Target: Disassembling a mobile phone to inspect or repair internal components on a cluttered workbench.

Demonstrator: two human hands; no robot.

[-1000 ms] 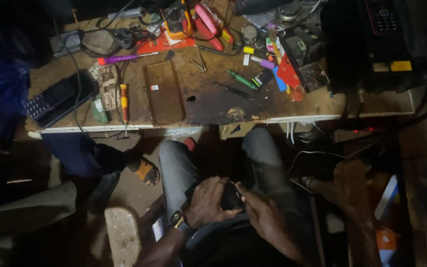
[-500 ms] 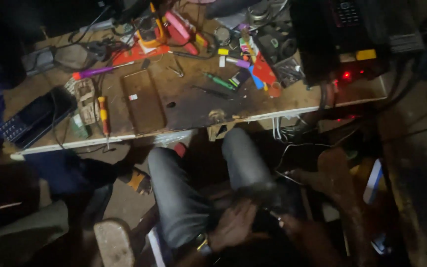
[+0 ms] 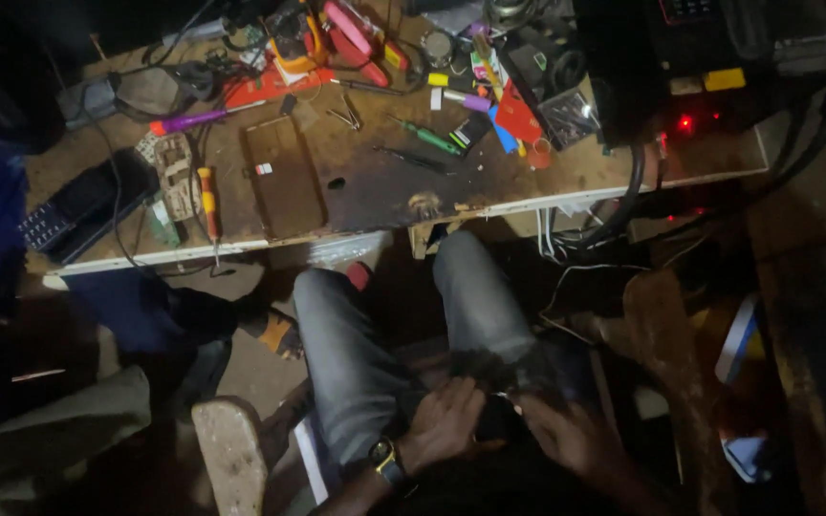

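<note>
Dark small flat object [image 3: 499,418], likely a phone, sits low in the lap, grasped between left hand [image 3: 444,423] and right hand [image 3: 566,438]. Since a second ago both hands stayed there while view shifted; cluttered wooden desk [image 3: 375,182] untouched, orange-handled screwdriver [image 3: 208,196] lying idle.

Both hands, left [image 3: 444,425] and right [image 3: 566,435], grip a small dark object [image 3: 499,418]; cluttered workbench [image 3: 375,186] ahead.

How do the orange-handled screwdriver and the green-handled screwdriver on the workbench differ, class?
The orange-handled screwdriver lies near the front edge of the workbench, its tip poking over that edge; the green-handled screwdriver lies further back among the clutter. The orange one points toward the person; the green one lies slanted. Handle colours differ. Both lie flat, untouched by either hand.
</note>
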